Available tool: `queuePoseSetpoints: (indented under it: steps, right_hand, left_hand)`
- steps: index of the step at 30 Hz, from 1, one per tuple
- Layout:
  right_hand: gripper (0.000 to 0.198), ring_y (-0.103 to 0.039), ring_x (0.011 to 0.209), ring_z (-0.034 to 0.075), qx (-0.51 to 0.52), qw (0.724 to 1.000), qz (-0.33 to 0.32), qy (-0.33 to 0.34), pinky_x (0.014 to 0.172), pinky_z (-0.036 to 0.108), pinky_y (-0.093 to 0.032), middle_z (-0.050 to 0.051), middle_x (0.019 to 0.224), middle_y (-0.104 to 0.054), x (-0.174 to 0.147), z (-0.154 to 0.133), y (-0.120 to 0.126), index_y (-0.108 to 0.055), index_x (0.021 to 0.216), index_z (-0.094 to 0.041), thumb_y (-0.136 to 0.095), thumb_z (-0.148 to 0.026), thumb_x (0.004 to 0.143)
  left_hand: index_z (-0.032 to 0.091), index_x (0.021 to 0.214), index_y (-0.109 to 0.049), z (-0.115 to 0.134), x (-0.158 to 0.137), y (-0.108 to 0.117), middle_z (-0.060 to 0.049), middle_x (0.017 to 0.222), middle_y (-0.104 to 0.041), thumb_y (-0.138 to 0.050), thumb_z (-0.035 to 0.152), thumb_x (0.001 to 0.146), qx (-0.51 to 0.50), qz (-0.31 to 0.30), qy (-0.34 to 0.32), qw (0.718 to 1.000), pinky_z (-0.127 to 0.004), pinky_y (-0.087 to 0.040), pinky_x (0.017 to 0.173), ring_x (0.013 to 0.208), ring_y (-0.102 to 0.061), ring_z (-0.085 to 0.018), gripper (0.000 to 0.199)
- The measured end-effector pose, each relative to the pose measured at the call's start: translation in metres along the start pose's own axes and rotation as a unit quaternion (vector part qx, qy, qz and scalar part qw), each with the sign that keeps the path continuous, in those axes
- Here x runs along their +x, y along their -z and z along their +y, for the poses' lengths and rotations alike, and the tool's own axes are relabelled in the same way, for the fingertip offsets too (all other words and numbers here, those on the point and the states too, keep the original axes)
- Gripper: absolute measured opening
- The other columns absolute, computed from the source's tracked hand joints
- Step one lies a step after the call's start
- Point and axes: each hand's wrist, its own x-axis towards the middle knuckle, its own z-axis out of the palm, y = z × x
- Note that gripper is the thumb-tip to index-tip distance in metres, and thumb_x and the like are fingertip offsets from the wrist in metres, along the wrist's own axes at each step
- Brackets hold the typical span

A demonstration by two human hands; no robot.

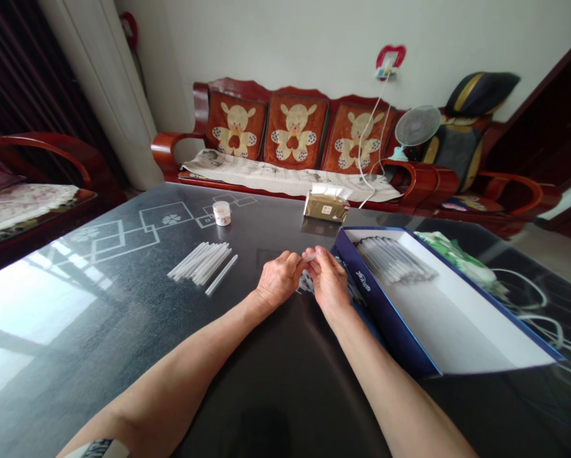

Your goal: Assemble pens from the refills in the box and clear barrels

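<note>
Near the middle of the table my left hand (279, 278) and my right hand (330, 283) meet, fingers closed on a slim whitish tube (309, 257). Most of that tube is hidden by the fingers. Beneath and between the hands lies a heap of small whitish pieces (305, 283), too small to make out. Left of my left hand is a pile of white tubes (200, 262), with a single tube (221, 275) lying apart beside it. To the right of my right hand stands a blue open box (385, 299), holding a bundle of greyish clear tubes (396, 259) at its far end.
A small white jar (222, 214) and a gold tissue pack (326, 205) stand toward the far side of the dark glossy table (137, 305). Beyond the box lie a green-and-white plastic bag (461, 261) and white cables (543, 318). A wooden sofa (285, 184) stands behind.
</note>
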Motion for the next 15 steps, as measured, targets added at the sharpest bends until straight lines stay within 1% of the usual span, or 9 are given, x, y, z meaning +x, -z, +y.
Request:
queuePoseSetpoints:
  steps: [2, 5, 6, 8, 9, 10, 13, 14, 15]
  right_hand:
    - [0.030, -0.070, 0.073, 0.016, 0.002, 1.000, -0.003, 0.014, 0.068, 0.028, -0.055, 0.003, 0.075, -0.072, 0.006, -0.008, 0.003, -0.064, 0.083, -0.017, -0.080, -0.032, 0.064]
    - [0.028, -0.069, 0.075, 0.015, -0.003, 0.998, 0.016, 0.065, 0.072, 0.029, -0.055, 0.001, 0.076, -0.071, 0.021, -0.021, 0.015, -0.063, 0.088, -0.017, -0.073, -0.035, 0.070]
    - [0.029, -0.068, 0.074, 0.014, -0.028, 0.995, 0.018, 0.090, 0.072, 0.029, -0.054, 0.001, 0.076, -0.071, 0.025, -0.023, 0.020, -0.063, 0.091, -0.017, -0.070, -0.038, 0.072]
    - [0.033, -0.067, 0.073, 0.015, -0.137, 0.980, 0.007, 0.144, 0.070, 0.030, -0.053, 0.001, 0.076, -0.069, 0.030, -0.023, 0.029, -0.063, 0.099, -0.017, -0.063, -0.042, 0.077]
    - [0.034, -0.066, 0.074, 0.015, -0.215, 0.961, -0.006, 0.175, 0.070, 0.030, -0.053, 0.002, 0.077, -0.069, 0.031, -0.020, 0.033, -0.064, 0.102, -0.017, -0.058, -0.043, 0.080]
    - [0.034, -0.066, 0.075, 0.016, -0.299, 0.931, -0.020, 0.208, 0.071, 0.031, -0.052, 0.003, 0.079, -0.069, 0.031, -0.017, 0.037, -0.065, 0.103, -0.017, -0.055, -0.042, 0.082]
    - [0.027, -0.064, 0.080, 0.018, -0.505, 0.803, -0.069, 0.308, 0.079, 0.033, -0.050, 0.007, 0.085, -0.069, 0.027, -0.005, 0.044, -0.069, 0.093, -0.018, -0.050, -0.034, 0.083]
    - [0.026, -0.064, 0.081, 0.019, -0.544, 0.765, -0.084, 0.334, 0.081, 0.033, -0.049, 0.008, 0.086, -0.069, 0.026, -0.002, 0.045, -0.070, 0.089, -0.018, -0.049, -0.031, 0.083]
    - [0.025, -0.064, 0.082, 0.019, -0.570, 0.735, -0.096, 0.354, 0.081, 0.032, -0.049, 0.009, 0.087, -0.068, 0.025, 0.001, 0.047, -0.070, 0.087, -0.017, -0.049, -0.029, 0.082]
  left_hand:
    - [0.018, 0.078, -0.064, -0.003, 0.003, -0.001, -0.001, 0.070, -0.064, -0.049, 0.034, 0.092, -0.085, -0.012, 0.021, 0.996, -0.019, -0.041, 0.061, 0.063, -0.057, -0.010, 0.026]
    - [0.018, 0.070, -0.063, -0.011, 0.008, -0.004, 0.002, 0.057, -0.061, -0.048, 0.037, 0.091, -0.199, -0.033, 0.089, 0.975, -0.018, -0.039, 0.054, 0.050, -0.052, -0.008, 0.032]
    - [0.017, 0.070, -0.063, -0.015, 0.009, -0.004, 0.002, 0.056, -0.060, -0.047, 0.038, 0.091, -0.216, -0.022, 0.108, 0.970, -0.018, -0.039, 0.053, 0.048, -0.051, -0.007, 0.034]
    - [0.017, 0.076, -0.065, -0.022, 0.009, -0.005, 0.002, 0.057, -0.061, -0.048, 0.039, 0.091, -0.207, 0.030, 0.125, 0.970, -0.018, -0.039, 0.054, 0.049, -0.052, -0.007, 0.032]
    - [0.017, 0.079, -0.066, -0.025, 0.009, -0.005, 0.002, 0.059, -0.062, -0.049, 0.039, 0.090, -0.186, 0.061, 0.123, 0.973, -0.018, -0.039, 0.055, 0.051, -0.052, -0.008, 0.030]
    - [0.017, 0.082, -0.067, -0.029, 0.008, -0.005, 0.001, 0.060, -0.063, -0.050, 0.038, 0.090, -0.160, 0.087, 0.115, 0.976, -0.018, -0.039, 0.057, 0.053, -0.053, -0.008, 0.028]
    - [0.017, 0.085, -0.068, -0.037, 0.007, -0.005, 0.000, 0.062, -0.064, -0.051, 0.037, 0.089, -0.108, 0.128, 0.098, 0.981, -0.019, -0.040, 0.060, 0.056, -0.055, -0.009, 0.027]
    - [0.017, 0.085, -0.068, -0.039, 0.007, -0.006, 0.000, 0.062, -0.063, -0.051, 0.037, 0.089, -0.101, 0.134, 0.099, 0.981, -0.019, -0.040, 0.060, 0.056, -0.055, -0.009, 0.027]
    - [0.017, 0.084, -0.068, -0.040, 0.007, -0.006, 0.000, 0.061, -0.063, -0.051, 0.037, 0.090, -0.097, 0.137, 0.104, 0.980, -0.019, -0.039, 0.060, 0.056, -0.055, -0.009, 0.027]
